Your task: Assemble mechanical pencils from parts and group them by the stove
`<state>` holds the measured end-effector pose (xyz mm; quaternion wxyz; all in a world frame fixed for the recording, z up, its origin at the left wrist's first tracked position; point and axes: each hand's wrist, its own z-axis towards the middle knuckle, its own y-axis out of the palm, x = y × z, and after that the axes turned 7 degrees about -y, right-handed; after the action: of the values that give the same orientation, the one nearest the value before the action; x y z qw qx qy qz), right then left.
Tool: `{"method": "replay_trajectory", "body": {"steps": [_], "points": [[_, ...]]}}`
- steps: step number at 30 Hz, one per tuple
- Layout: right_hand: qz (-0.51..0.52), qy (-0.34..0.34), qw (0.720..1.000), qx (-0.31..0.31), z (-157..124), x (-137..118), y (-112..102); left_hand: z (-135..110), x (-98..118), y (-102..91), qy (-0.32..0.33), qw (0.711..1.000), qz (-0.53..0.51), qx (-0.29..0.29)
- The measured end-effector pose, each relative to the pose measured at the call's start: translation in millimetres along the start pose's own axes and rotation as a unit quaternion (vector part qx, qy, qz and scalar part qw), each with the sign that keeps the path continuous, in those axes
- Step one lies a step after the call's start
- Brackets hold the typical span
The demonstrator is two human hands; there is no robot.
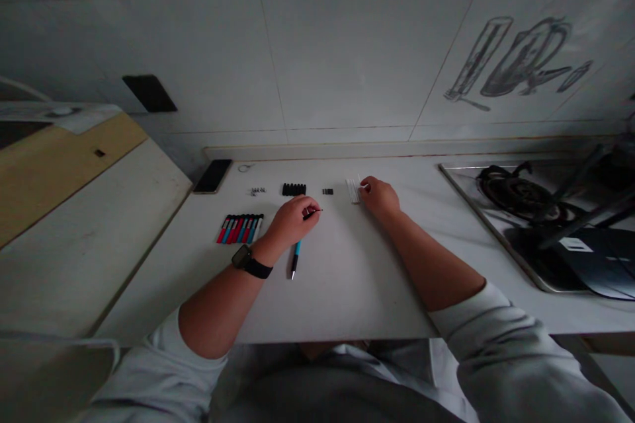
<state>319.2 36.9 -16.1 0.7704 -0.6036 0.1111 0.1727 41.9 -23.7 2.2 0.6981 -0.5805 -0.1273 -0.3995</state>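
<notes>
My left hand point(290, 219), with a watch on its wrist, is closed around a small black pen part point(312, 214) with a thin tip pointing right. Beneath it lies a blue pen point(296, 258) with a black grip. My right hand point(381, 197) pinches at a row of thin, pale tubes point(352, 191); one slim tube seems to be between its fingertips. Between the hands sit tiny black pieces point(327, 192). Black grips point(294, 189) are lined up just beyond my left hand. Red, blue and white pen barrels point(240, 229) lie side by side to the left, below small metallic parts point(258, 191).
A phone point(213, 176) and a small ring point(245, 168) lie at the back left of the white counter point(347, 291). A white cabinet-like box point(99, 225) bounds the left. On the right, a metal-rimmed stove point(471, 211) holds dark objects. A tiled wall point(342, 59) stands behind.
</notes>
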Motion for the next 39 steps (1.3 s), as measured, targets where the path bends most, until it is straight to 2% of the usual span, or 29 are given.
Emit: {"method": "replay_trajectory", "body": {"steps": [10, 15, 32, 36, 39], "points": [[-0.018, -0.027, 0.999, -0.016, -6.1, 9.5, -12.8, -1.2, 2.0, -3.1, -0.008, 1.0, 0.012, -0.003], [-0.042, -0.028, 0.998, -0.045, -7.8, 10.4, -10.3, -0.8, 1.2, -2.8, -0.001, 1.0, 0.02, -0.002], [-0.036, -0.049, 0.996, -0.059, -9.1, 1.1, -9.5, -0.5, -1.1, -0.4, 0.018, 1.0, 0.021, 0.005], [0.015, -0.072, 0.997, -0.02, -12.0, -6.7, -12.4, -1.2, -0.9, -0.8, 0.025, 0.999, 0.019, 0.015], [0.129, -0.159, 0.979, -0.004, -20.9, -24.5, -11.8, -1.7, 2.1, -2.4, 0.041, 0.999, 0.012, 0.03]]}}
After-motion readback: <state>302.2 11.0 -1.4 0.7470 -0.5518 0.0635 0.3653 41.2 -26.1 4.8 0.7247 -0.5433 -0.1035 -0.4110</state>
